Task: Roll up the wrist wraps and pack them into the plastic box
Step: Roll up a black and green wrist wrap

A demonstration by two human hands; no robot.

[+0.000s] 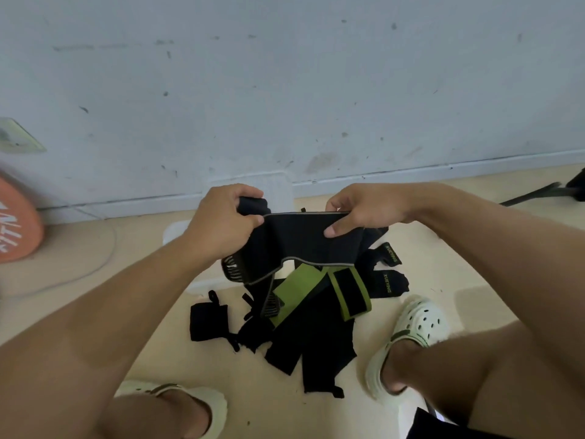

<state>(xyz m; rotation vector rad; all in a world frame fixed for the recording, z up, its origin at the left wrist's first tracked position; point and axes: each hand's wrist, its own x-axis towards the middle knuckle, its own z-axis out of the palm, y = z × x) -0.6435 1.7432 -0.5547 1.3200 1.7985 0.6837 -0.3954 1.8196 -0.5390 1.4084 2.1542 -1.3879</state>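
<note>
Your way down to the pale floor (316,416) is blocked in the middle by the heap of black and green fabric wrist wraps (304,318). Bare floor lies open between your two pale perforated clogs (411,331), nearest you, and left of the heap. The translucent plastic box (278,188) stands against the scuffed grey wall (285,90), largely hidden behind the black wrap stretched between your hands.

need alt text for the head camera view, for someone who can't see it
Both hands, left hand and right hand, hold a black wrist wrap stretched between them above a pile of black and green wraps on a pale floor. A translucent plastic box sits by the wall.
</note>
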